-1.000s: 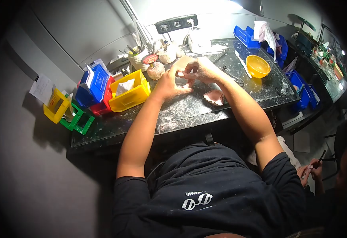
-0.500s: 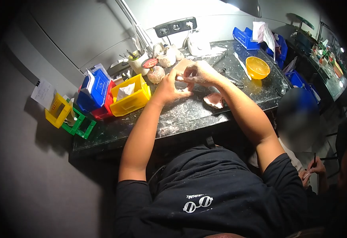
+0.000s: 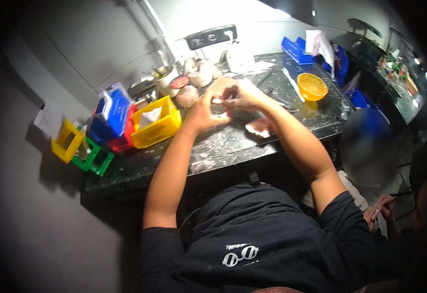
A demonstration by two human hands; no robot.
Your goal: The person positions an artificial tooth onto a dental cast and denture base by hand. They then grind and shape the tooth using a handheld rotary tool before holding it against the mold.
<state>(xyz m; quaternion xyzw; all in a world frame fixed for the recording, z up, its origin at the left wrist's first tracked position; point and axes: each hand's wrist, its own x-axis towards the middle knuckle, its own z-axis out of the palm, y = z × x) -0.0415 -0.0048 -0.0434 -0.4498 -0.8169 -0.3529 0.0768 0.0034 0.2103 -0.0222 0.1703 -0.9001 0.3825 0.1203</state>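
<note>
1. A grey wall [image 3: 8, 171], then a black bench [image 3: 130, 163] (streaked with white dust) bearing a yellow bin [image 3: 157, 133].
2. The left hand [image 3: 200, 116] curls opposite the bent right hand [image 3: 248, 95]; a small pale piece [image 3: 217, 101] shows between them, but I cannot tell which grips it.
3. A pink moulded piece [image 3: 258, 128] lies near the right hand.
4. A white spatula [image 3: 292, 84] lies beside an orange bowl [image 3: 312, 89].
5. Beyond, a cluttered worktop [image 3: 401, 95].
</note>
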